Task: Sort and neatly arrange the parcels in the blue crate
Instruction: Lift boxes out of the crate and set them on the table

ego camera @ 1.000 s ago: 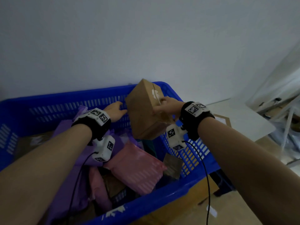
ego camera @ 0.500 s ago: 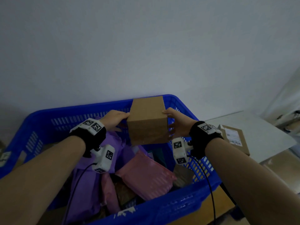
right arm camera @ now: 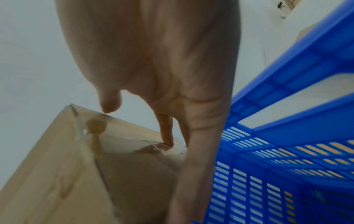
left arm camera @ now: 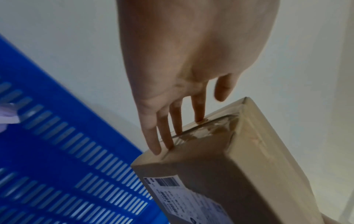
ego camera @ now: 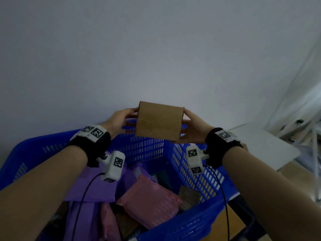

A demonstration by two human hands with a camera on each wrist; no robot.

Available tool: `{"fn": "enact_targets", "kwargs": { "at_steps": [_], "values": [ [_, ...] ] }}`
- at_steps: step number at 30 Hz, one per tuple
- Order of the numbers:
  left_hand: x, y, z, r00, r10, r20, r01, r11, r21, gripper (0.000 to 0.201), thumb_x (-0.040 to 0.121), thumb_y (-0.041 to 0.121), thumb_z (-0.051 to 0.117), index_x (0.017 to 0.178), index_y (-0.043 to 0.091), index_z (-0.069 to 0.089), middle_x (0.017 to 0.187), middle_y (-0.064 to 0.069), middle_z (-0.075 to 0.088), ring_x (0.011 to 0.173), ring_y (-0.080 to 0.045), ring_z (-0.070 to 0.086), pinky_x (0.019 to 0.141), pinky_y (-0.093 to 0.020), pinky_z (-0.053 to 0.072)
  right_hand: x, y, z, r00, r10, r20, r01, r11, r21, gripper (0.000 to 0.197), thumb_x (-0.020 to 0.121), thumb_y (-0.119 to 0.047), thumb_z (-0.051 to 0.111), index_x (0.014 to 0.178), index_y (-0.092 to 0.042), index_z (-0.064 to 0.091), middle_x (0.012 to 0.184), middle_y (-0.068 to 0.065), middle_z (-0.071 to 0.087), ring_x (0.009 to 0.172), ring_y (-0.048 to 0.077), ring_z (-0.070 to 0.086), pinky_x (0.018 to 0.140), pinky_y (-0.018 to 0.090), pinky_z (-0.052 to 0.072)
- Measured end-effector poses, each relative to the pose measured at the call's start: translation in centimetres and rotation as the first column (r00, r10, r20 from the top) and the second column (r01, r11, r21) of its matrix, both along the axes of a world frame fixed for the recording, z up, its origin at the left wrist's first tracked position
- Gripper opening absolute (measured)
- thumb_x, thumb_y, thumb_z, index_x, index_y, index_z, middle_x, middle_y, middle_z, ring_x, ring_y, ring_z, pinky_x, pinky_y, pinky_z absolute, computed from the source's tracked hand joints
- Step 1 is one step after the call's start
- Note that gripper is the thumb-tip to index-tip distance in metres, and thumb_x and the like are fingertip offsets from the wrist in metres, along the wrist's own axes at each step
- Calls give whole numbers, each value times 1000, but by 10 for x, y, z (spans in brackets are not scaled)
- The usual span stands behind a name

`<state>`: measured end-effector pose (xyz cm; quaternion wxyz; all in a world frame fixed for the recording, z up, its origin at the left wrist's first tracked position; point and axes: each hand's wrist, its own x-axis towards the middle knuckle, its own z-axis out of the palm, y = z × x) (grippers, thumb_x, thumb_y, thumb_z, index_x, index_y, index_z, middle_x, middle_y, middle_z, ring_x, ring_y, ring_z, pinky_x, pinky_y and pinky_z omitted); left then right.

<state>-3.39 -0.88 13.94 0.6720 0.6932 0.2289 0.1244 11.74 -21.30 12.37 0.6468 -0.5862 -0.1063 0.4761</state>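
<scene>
A brown cardboard box (ego camera: 159, 120) hangs in the air above the far rim of the blue crate (ego camera: 145, 146). It is clamped between both hands at its taped ends. My left hand (ego camera: 121, 119) presses straight fingers (left arm camera: 176, 121) against the left end, thumb apart from it. My right hand (ego camera: 192, 126) presses a fingertip (right arm camera: 168, 136) on the right end. A white shipping label (left arm camera: 182, 197) is on the box's underside. A pink parcel (ego camera: 149, 204) and a purple parcel (ego camera: 90, 190) lie in the crate, with darker ones partly hidden below.
A plain wall stands close behind the crate. A white tabletop (ego camera: 260, 145) lies to the right of the crate, with clutter (ego camera: 304, 127) beyond it. The crate's slotted walls (right arm camera: 287, 106) are just below both wrists.
The box was in my right hand alone, low over the crate. My left hand came onto its other end, and both hands have raised it above the far rim.
</scene>
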Motion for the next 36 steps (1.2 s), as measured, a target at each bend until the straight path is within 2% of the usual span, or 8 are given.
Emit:
{"fn": "enact_targets", "kwargs": {
  "at_steps": [3,7,13,16,23,28,33,36],
  "values": [
    [7,3,12,999,-15,42,11,996,88,55,88,-12,30,135,10,48,113,-10,60,79,-19,60,50,-21,53,4,-7,15,997,-75,16,73,992,98,36,99,-20,36,129,-5,50,123,24,53,103,40,61,75,42,60],
    [17,4,27,997,39,64,-50,984,169,50,94,-1,35,140,19,43,108,-13,62,88,-23,61,76,-34,53,11,-3,25,966,-47,256,24,995,93,60,87,22,34,133,-12,51,111,15,65,85,24,71,62,24,59],
    [16,0,34,987,110,121,-135,965,227,35,98,25,46,128,7,51,113,-9,58,103,-22,54,74,-26,49,3,15,29,867,-41,496,48,999,-2,36,92,-19,60,128,-20,57,100,4,68,83,18,68,67,28,61],
    [9,5,34,990,93,110,-126,930,345,46,93,36,53,133,14,49,129,-1,52,118,-16,46,95,-31,39,3,22,27,865,-50,499,53,999,9,34,93,-26,57,126,-17,57,102,5,65,84,19,66,67,31,60],
    [-4,27,22,989,-141,-53,150,882,448,94,72,12,79,144,38,25,151,7,28,142,-12,19,114,-38,21,7,27,19,889,-43,455,45,999,7,36,94,-32,56,124,-13,59,104,9,65,87,21,65,64,31,59],
    [-4,31,17,989,-136,-62,149,858,492,91,69,11,81,130,52,26,129,6,39,127,-16,37,99,-34,38,11,34,14,860,-15,510,62,995,-76,38,94,-35,55,126,-14,56,107,11,67,90,24,66,72,35,56],
    [0,23,22,997,26,-68,27,733,680,93,67,16,83,140,32,28,107,0,50,96,-18,51,67,-22,45,9,44,20,383,61,922,397,890,-224,102,79,-44,71,150,-6,7,156,16,16,144,31,20,116,44,24],
    [4,23,26,971,149,-187,84,520,850,104,56,32,87,138,31,25,127,-8,45,107,-25,49,89,-38,46,-5,47,36,43,237,971,314,919,-238,119,67,-47,79,151,-14,2,160,8,1,147,26,2,119,47,9]
  ]
}}
